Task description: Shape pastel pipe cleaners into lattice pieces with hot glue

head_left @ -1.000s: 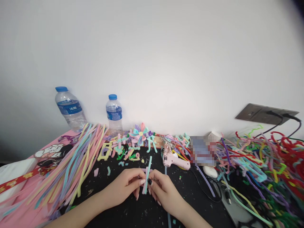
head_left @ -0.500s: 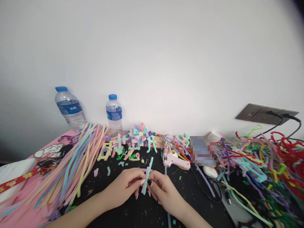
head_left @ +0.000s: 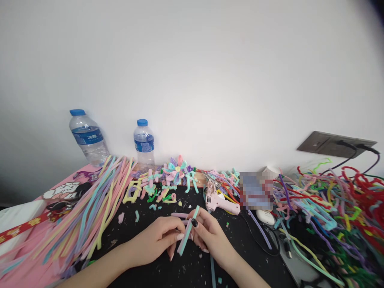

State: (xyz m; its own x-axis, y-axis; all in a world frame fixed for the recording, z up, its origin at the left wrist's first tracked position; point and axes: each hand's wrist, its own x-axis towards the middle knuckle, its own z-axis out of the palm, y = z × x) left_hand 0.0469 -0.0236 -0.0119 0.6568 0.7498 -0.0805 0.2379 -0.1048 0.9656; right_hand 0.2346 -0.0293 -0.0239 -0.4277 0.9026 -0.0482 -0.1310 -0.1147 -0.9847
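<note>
Between my hands, mint (head_left: pixel 184 241) and pinkish-lilac pipe cleaner pieces lie side by side, tilted with their upper end to the right. My right hand (head_left: pixel 211 236) pinches them near the upper end, black-nailed thumb in front. My left hand (head_left: pixel 156 239) is closed at their lower part, thumb and fingertips against them; its inner fingers are partly hidden. Another lilac pipe cleaner piece (head_left: pixel 179 215) pokes out leftward behind them, crossing near the right fingertips. Beyond my right hand lies a pink glue gun (head_left: pixel 223 204) on the black mat (head_left: pixel 144 268).
Long pastel pipe cleaners (head_left: pixel 103 200) fan out at left. Two bottles (head_left: pixel 144 144) stand by the wall. A pipe cleaner flower (head_left: pixel 177 169) and small shaped pieces lie at the back. Tangled pipe cleaners (head_left: pixel 339 208), a white case (head_left: pixel 265 217) and a black cable lie at right.
The held pieces have tilted further right and shifted slightly down. My right hand has moved up and right along them. The lilac piece behind now shows more to the left.
</note>
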